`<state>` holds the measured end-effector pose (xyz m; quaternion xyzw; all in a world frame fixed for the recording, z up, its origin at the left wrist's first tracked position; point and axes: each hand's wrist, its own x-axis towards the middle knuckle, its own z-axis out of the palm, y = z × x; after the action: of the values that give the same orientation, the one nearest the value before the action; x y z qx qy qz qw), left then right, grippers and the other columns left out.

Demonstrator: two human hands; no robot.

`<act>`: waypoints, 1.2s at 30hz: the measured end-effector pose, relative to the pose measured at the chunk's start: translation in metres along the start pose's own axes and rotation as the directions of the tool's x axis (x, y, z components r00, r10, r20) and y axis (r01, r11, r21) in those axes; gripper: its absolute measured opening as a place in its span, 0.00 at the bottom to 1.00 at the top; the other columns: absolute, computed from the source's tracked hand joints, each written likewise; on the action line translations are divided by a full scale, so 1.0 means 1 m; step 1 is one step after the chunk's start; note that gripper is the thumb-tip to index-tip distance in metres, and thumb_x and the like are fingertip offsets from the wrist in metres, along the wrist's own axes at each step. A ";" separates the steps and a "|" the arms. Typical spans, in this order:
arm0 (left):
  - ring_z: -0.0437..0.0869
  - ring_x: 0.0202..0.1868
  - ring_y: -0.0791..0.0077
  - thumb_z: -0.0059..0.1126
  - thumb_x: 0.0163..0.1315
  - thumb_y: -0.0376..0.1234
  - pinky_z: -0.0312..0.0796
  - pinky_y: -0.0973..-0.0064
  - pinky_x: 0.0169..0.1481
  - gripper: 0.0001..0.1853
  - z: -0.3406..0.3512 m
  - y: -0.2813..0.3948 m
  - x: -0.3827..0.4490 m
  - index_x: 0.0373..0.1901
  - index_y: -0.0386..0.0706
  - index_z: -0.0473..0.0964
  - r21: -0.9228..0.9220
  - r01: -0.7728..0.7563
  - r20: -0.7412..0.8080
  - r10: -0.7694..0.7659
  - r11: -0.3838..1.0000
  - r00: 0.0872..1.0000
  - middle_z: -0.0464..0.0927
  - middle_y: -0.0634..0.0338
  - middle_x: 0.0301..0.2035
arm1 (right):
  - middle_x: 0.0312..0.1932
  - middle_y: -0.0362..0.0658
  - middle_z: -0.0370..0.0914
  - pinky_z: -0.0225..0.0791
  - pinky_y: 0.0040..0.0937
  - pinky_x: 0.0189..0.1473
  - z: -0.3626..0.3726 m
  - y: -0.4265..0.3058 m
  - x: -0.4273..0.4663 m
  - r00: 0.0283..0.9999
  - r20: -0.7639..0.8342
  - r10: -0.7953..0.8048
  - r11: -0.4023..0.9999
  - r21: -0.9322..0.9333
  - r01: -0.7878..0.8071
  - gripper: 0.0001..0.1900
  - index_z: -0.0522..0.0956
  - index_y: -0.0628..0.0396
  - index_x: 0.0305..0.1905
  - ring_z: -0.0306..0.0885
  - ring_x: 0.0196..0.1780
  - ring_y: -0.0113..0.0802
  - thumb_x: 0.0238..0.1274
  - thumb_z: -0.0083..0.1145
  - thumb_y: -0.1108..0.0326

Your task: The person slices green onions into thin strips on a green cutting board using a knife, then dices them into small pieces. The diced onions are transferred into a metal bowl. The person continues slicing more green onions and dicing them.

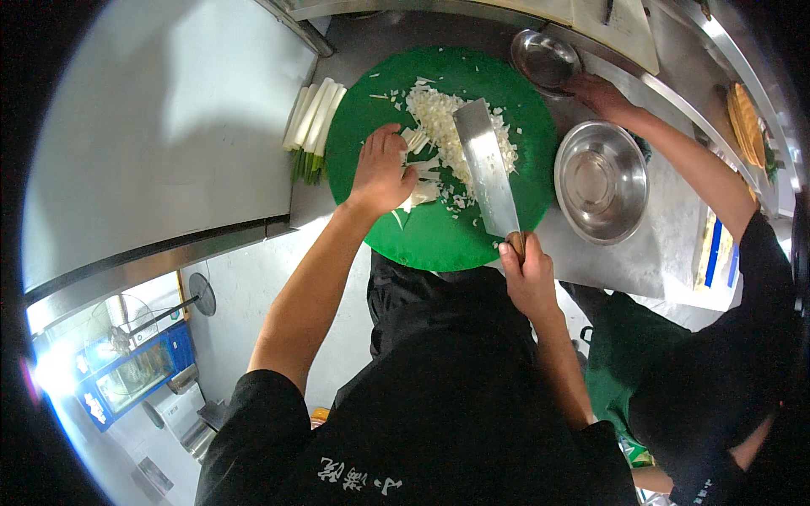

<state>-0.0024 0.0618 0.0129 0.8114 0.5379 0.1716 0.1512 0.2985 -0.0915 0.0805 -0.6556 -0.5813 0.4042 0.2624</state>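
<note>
On a round green cutting board [361, 95] lies a heap of finely chopped white scallion or leek [436, 120]. My right hand [531, 275] grips the wooden handle of a cleaver [487, 164]. Its broad blade lies across the right part of the heap, pointing away from me. Over the board's left side, my left hand [380, 167] rests against cut white strips [423, 193], thumb spread from the fingers. The palm side is hidden. Several long white stalks with green ends [315, 120] lie left of the board, on the metal counter [633, 265].
A large steel bowl [601, 183] stands right of the board. Behind it, a co-worker's hand [595, 95] touches a smaller steel bowl [544, 60]. That person's arm reaches in from the right. A pale wall panel [190, 126] borders the counter's left side.
</note>
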 end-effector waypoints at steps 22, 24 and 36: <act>0.77 0.66 0.44 0.80 0.54 0.42 0.68 0.46 0.74 0.39 0.019 0.053 0.001 0.67 0.37 0.74 0.061 0.026 -0.273 -0.009 0.998 0.962 0.77 0.46 0.64 | 0.31 0.61 0.82 0.73 0.59 0.34 0.014 -0.015 0.014 0.996 -0.001 -0.088 0.994 -0.059 0.088 0.14 0.69 0.59 0.46 0.82 0.36 0.70 0.79 0.62 0.62; 0.78 0.64 0.44 0.79 0.55 0.40 0.69 0.49 0.72 0.37 0.021 0.046 0.014 0.65 0.37 0.75 0.062 0.030 -0.210 -0.017 0.998 0.978 0.78 0.46 0.61 | 0.32 0.60 0.82 0.73 0.59 0.34 0.013 -0.022 0.018 0.996 -0.006 -0.086 0.996 -0.038 0.086 0.14 0.69 0.59 0.46 0.82 0.36 0.70 0.78 0.63 0.62; 0.80 0.57 0.45 0.72 0.59 0.31 0.74 0.51 0.62 0.21 0.030 0.024 0.016 0.54 0.38 0.78 -0.120 -0.114 -0.181 0.092 0.986 0.979 0.79 0.49 0.54 | 0.30 0.57 0.85 0.79 0.58 0.35 0.014 -0.024 0.021 0.996 0.071 -0.049 0.938 -0.340 0.070 0.14 0.71 0.57 0.47 0.86 0.34 0.64 0.78 0.64 0.60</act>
<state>0.0363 0.0660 -0.0014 0.8086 0.4940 0.2842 0.1466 0.2737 -0.0684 0.0884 -0.6607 -0.6700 0.3088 0.1386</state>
